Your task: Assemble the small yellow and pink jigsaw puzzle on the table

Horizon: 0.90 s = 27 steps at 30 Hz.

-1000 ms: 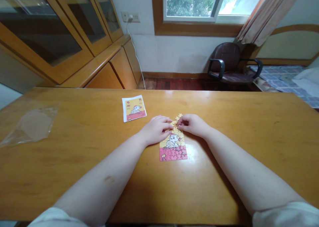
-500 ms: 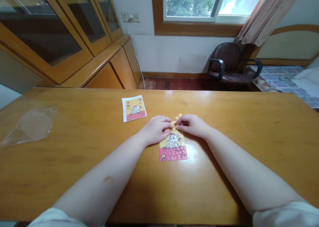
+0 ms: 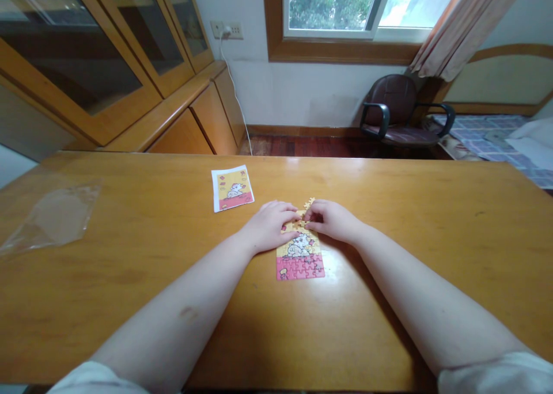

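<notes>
A small jigsaw puzzle [image 3: 299,258] with a white cartoon animal on yellow and a pink bottom strip lies on the wooden table [image 3: 389,302]. My left hand [image 3: 270,225] rests on its upper left part, fingers curled and pressing on the pieces. Fingers of my right hand [image 3: 332,219] are pinched together at the puzzle's top edge, on a yellow piece. A few joined yellow pieces [image 3: 309,201] poke out just beyond the fingertips. The puzzle's top rows are hidden under both hands.
A printed reference picture [image 3: 232,187] of the same image lies to the far left of the puzzle. A clear plastic bag [image 3: 54,216] sits near the table's left edge. Behind the table are wooden cabinets [image 3: 129,65], an office chair [image 3: 400,110] and a window.
My right hand has crept slightly left and toward me, so its fingertips now meet the left hand's over the puzzle's top. The left hand has barely moved.
</notes>
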Each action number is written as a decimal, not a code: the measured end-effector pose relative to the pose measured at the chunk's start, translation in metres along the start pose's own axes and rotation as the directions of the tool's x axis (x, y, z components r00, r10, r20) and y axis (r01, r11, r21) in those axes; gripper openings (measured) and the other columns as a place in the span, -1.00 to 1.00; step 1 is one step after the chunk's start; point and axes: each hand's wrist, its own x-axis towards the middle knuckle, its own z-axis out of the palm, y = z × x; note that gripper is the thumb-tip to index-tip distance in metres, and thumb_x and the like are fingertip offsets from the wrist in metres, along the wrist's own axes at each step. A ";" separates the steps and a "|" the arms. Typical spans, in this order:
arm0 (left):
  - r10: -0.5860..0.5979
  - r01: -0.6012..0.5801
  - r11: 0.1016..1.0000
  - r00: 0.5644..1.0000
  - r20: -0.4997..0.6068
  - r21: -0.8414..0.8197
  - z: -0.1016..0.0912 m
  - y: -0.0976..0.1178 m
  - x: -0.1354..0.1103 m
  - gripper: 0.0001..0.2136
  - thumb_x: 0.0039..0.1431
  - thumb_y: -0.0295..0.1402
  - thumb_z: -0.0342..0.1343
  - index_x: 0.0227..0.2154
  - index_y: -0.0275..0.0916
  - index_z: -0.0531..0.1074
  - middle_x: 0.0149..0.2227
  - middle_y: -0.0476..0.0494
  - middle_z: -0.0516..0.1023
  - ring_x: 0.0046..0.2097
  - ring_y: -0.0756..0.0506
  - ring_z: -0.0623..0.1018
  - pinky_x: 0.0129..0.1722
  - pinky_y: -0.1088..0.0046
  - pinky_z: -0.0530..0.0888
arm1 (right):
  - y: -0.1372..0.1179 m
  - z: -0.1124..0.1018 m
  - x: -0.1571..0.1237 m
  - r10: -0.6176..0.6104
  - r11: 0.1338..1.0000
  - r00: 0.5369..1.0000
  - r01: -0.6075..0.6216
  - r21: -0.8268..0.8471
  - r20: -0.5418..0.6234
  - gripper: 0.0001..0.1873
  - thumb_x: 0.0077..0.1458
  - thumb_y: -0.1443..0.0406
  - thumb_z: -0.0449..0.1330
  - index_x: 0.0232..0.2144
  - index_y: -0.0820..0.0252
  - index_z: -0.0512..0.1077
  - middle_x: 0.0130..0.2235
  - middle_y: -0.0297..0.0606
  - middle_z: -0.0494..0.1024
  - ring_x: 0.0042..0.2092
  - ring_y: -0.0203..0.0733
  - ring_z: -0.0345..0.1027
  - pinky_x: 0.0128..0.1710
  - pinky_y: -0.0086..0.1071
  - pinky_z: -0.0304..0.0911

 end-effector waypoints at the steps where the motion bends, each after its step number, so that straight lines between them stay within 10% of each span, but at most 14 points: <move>1: 0.001 -0.001 1.000 1.000 0.002 0.003 0.000 0.000 0.000 -0.69 0.10 -0.15 0.17 -0.11 -0.14 0.48 0.01 -0.15 0.47 0.04 -0.20 0.42 0.08 0.13 0.31 | 0.001 0.001 0.000 0.004 1.000 1.000 -0.004 0.029 0.002 -0.93 -0.02 0.31 0.28 -0.40 0.18 0.48 -0.39 -0.33 0.46 -0.36 -0.29 0.32 -0.33 -0.42 0.19; 8: 0.010 -0.010 1.000 1.000 0.016 0.015 -0.002 0.002 0.001 -0.61 0.09 -0.17 0.18 -0.02 -0.17 0.43 0.02 -0.17 0.47 0.04 -0.20 0.42 0.09 0.15 0.31 | 0.004 0.001 -0.001 0.059 0.942 0.998 -0.050 0.332 -0.018 -0.72 0.03 0.27 0.20 -0.16 0.19 0.45 -0.39 -0.34 0.47 -0.42 -0.32 0.27 -0.37 -0.41 0.20; 27: 0.020 -0.021 1.000 1.000 -0.018 -0.020 -0.002 0.002 0.001 -0.68 0.16 -0.26 0.11 -0.02 -0.14 0.43 0.01 -0.15 0.48 0.06 -0.19 0.42 0.10 0.11 0.31 | 0.000 -0.001 0.000 0.217 0.926 0.976 -0.200 0.320 -0.019 -0.83 -0.01 0.27 0.25 -0.33 0.16 0.58 -0.36 -0.28 0.60 -0.33 -0.23 0.43 -0.27 -0.36 0.30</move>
